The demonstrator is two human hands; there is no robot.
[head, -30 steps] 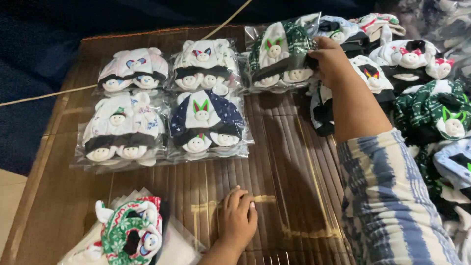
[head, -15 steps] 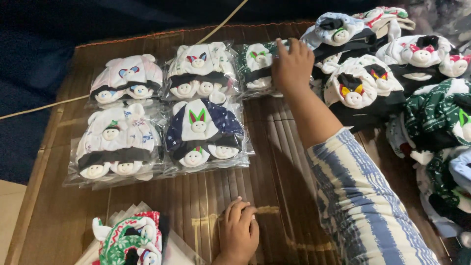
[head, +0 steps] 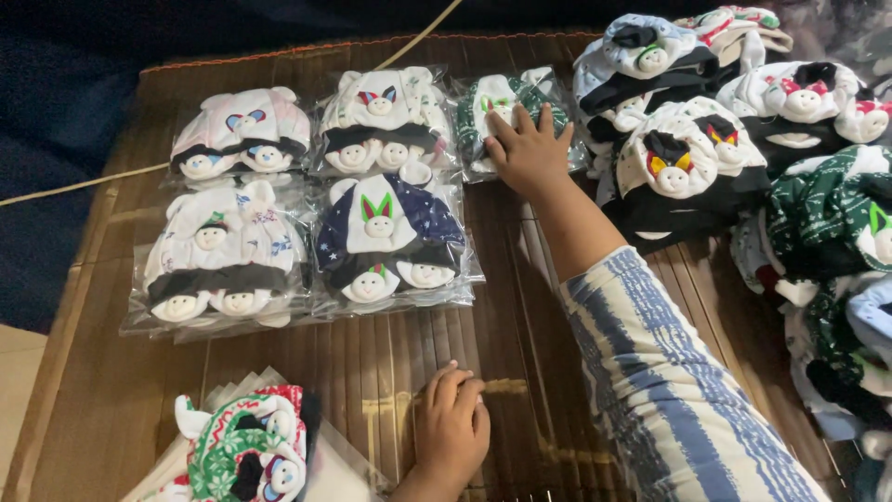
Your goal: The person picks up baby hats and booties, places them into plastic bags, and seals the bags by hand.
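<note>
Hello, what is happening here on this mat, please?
A person lays clear packets of small cloth hats in rows on a bamboo mat. The right hand presses flat on a green packet in the top row. The left hand rests on the mat. Loose hats are piled at the right.

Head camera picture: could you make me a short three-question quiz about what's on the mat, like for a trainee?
1. True or false: the right hand rests flat on the green packet.
2. How many sealed packets lie in rows on the mat?
A. three B. five C. eight
3. What does the left hand press on?

Key
1. True; its fingers are spread on the packet at the right end of the back row.
2. B: three in the back row, two in the front.
3. The bare mat, beside the loose green-and-red hat lying on empty bags.
</note>
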